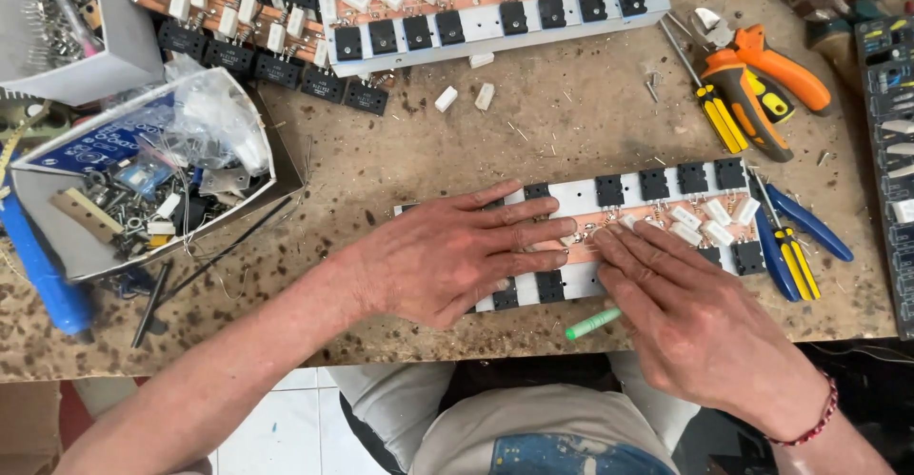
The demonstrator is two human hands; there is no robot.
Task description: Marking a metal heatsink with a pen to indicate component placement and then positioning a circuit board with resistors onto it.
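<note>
Long white circuit board (657, 210) lies flat on the tabletop, long axis running 9 to 3 o'clock, right end tipped slightly toward 12. Black square transistors line both long edges; a copper strip runs down the middle with small white block resistors clustered toward the 3 o'clock end. Left hand (447, 256) lies flat, palm down, covering the board's 9 o'clock half. Right hand (695, 318) comes in from 5 o'clock, fingertips (609, 237) touching the copper strip mid-board.

Both hands on circuit board (657, 210), pliers (800, 237) right, parts box (143, 189) left
</note>
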